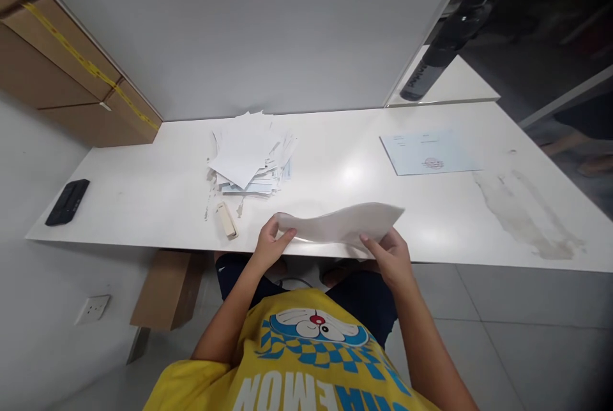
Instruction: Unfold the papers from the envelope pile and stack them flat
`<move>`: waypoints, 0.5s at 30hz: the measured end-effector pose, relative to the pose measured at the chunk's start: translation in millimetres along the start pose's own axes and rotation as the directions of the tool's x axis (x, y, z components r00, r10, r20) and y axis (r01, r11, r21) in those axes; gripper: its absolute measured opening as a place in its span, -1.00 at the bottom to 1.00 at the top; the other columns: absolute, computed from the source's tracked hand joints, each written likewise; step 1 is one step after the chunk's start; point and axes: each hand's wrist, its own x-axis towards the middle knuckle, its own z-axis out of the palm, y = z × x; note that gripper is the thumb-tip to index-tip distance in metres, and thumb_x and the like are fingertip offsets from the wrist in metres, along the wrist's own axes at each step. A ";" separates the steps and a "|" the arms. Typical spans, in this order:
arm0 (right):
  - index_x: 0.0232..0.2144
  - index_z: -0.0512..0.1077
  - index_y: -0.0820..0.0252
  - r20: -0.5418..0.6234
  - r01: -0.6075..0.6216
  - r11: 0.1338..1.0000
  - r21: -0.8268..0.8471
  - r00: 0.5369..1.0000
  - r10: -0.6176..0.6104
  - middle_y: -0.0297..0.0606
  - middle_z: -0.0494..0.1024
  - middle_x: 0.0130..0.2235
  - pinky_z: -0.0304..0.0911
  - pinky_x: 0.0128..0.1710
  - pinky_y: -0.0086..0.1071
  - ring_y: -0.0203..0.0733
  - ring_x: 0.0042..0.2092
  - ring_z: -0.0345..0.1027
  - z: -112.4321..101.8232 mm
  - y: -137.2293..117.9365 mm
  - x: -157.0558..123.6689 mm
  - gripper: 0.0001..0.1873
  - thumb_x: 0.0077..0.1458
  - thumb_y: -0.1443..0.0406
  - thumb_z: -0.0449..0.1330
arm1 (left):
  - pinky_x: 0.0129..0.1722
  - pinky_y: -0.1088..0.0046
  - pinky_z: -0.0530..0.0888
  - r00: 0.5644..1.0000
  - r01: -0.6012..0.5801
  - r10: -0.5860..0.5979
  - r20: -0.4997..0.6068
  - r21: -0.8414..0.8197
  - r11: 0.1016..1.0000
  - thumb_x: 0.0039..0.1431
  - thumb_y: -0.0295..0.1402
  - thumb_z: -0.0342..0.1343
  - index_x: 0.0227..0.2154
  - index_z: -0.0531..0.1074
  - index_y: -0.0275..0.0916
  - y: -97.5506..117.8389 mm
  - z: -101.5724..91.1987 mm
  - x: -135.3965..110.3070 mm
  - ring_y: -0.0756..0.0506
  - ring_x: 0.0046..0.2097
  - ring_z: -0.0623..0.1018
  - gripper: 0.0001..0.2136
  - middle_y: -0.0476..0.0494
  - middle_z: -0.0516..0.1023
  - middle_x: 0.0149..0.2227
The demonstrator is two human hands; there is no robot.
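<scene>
The held sheet (338, 224) — its far side is hidden.

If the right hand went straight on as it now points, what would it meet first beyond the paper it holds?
Probably the grey panel behind the white table. The right hand points forward and leftward, apparently passing right of the paper pile, though depth is unclear.

Bright, even light covers the white tabletop (330, 136), glaring in a pale spot just beyond the held sheet (338, 223). Far to the grip's right, the background is dim, its details perhaps blurred; wide-angle distortion stretches the outer edges.
</scene>
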 end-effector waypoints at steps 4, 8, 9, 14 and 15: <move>-0.14 0.46 0.14 0.031 -0.023 1.000 0.004 0.999 0.023 -0.12 0.58 -0.10 0.36 -0.06 -0.18 0.00 -0.04 0.43 -5.1 13.4 -3.3 -0.54 -0.04 0.02 0.30 | -0.01 0.29 0.43 1.000 -0.014 0.015 -0.023 0.024 1.000 0.06 -0.03 0.23 -0.15 0.44 -0.16 -1.1 3.1 -4.0 -0.18 -0.05 0.51 -0.62 -0.17 0.54 -0.13; -0.22 0.51 0.12 0.058 0.056 0.998 -0.010 0.997 -0.055 -0.12 0.58 -0.11 0.34 -0.04 -0.14 0.05 -0.01 0.42 -4.9 6.9 1.6 -0.63 0.02 0.01 0.26 | -0.04 0.28 0.44 0.994 -0.103 0.104 -0.024 0.063 0.993 0.13 -0.03 0.17 -0.30 0.47 -0.15 2.2 0.5 3.3 -0.16 -0.12 0.52 -0.71 -0.15 0.53 -0.25; -0.25 0.52 0.10 0.071 0.094 0.995 -0.020 0.993 -0.092 -0.14 0.59 -0.13 0.33 -0.03 -0.16 0.04 0.00 0.41 -4.6 5.3 3.2 -0.66 0.03 0.01 0.25 | -0.05 0.28 0.44 0.990 -0.134 0.136 -0.028 0.061 0.989 0.14 -0.04 0.17 -0.34 0.46 -0.15 3.3 0.6 5.1 -0.16 -0.14 0.52 -0.72 -0.14 0.52 -0.28; -0.29 0.52 0.11 0.110 0.040 0.998 -0.038 0.993 -0.036 -0.17 0.59 -0.14 0.32 -0.07 -0.22 -0.02 -0.05 0.42 -12.0 9.2 5.2 -0.66 0.04 0.00 0.24 | -0.08 0.33 0.44 0.990 -0.136 0.138 -0.010 0.104 0.985 0.19 -0.05 0.12 -0.34 0.47 -0.14 11.0 6.2 -2.9 -0.13 -0.17 0.52 -0.74 -0.12 0.51 -0.29; -0.28 0.52 0.13 0.110 -0.006 0.999 -0.045 0.994 0.011 -0.17 0.59 -0.15 0.33 -0.11 -0.22 -0.02 -0.08 0.43 -14.5 8.4 3.9 -0.64 0.03 -0.01 0.24 | -0.10 0.33 0.45 0.992 -0.124 0.128 -0.023 0.116 0.985 0.19 -0.03 0.11 -0.31 0.48 -0.13 13.9 5.2 -7.9 -0.14 -0.17 0.52 -0.72 -0.12 0.52 -0.28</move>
